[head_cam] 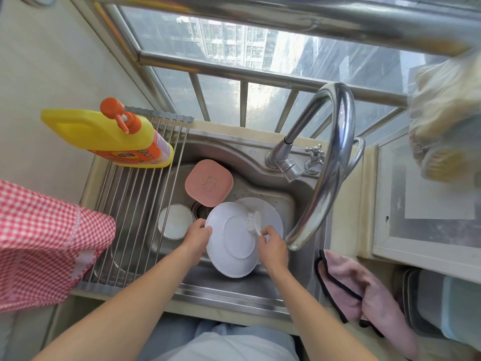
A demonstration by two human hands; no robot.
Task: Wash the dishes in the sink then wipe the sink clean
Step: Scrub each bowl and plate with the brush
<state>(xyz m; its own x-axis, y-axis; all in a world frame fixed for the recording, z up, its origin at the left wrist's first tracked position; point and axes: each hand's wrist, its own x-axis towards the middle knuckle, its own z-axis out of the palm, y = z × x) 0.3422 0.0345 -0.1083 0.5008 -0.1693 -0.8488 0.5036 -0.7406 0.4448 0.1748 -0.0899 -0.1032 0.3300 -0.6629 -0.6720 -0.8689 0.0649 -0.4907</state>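
Fingers point(205, 230) grip white upturned plate point(231, 246), brush point(254, 222) touching.

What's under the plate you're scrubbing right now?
Behind the held white plate a second white plate lies in the sink, partly covered. The drain shows beside it. Whatever sits directly beneath the held plate is hidden.

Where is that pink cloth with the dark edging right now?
In the head view, the pink cloth is draped over the counter edge to the right of the sink, just below the tip of the curved faucet.
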